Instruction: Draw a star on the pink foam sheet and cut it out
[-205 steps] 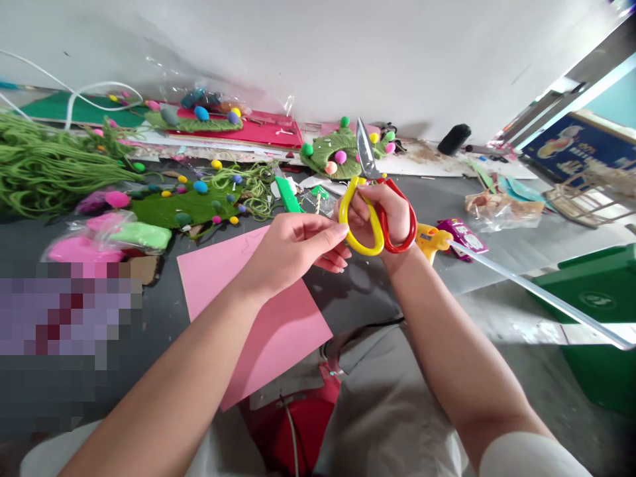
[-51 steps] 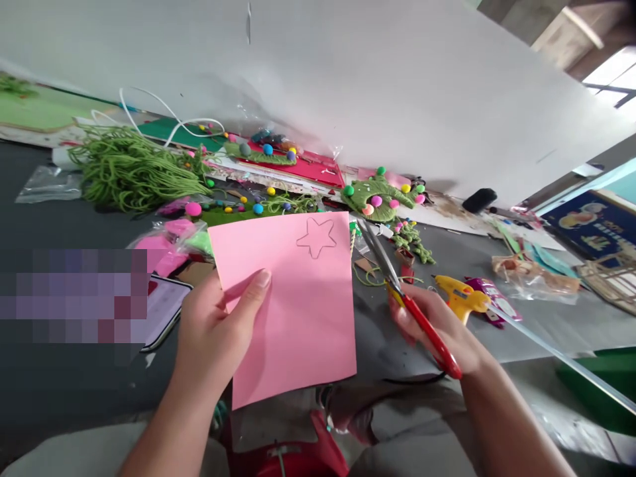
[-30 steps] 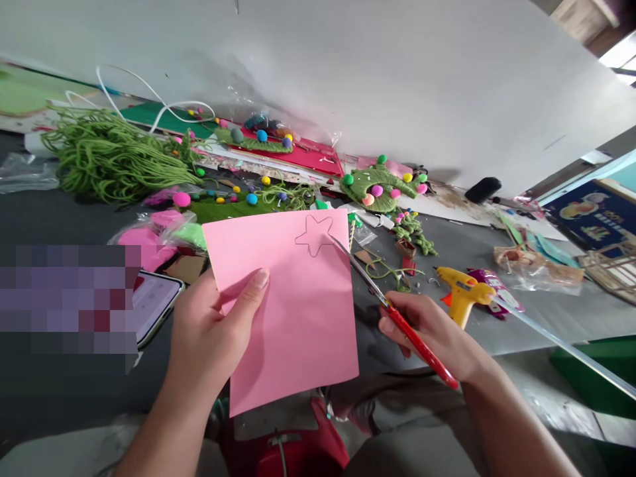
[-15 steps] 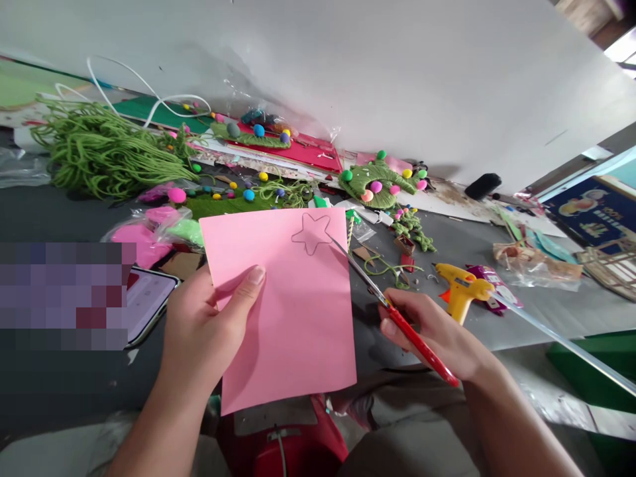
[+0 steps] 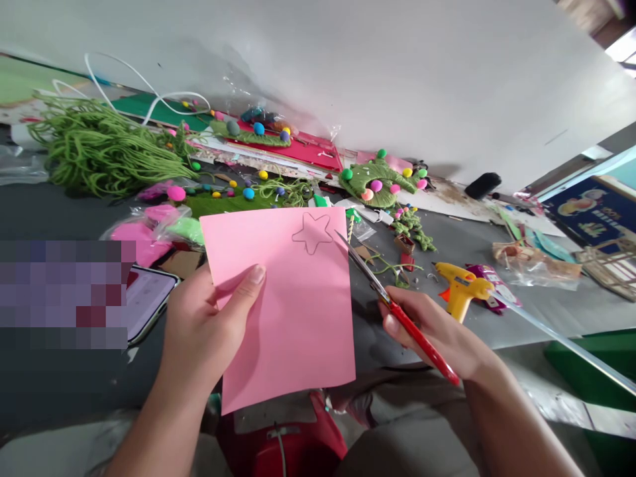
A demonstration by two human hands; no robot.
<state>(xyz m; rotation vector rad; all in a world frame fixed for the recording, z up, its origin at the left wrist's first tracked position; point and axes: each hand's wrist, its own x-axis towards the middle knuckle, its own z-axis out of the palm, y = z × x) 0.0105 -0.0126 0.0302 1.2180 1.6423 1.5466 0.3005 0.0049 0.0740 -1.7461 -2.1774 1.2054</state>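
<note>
Both grips were filled: the left hand pinched a smooth, thin pink sheet, and the right hand was wrapped around glossy red-handled scissors. Their long axis slanted forward and left, metal tip overlapping the sheet's right edge just beside the rounded star outline, with the left hand nearer it; beyond spread stringy green yarn and a yellow glue gun.

My left hand pinches a pink rectangular sheet (a pencil-thin star outline sits near its top right corner). My right hand grips red-handled metal scissors, tips overlapping the sheet's right edge; a yellow plastic glue gun lies beyond.
</note>
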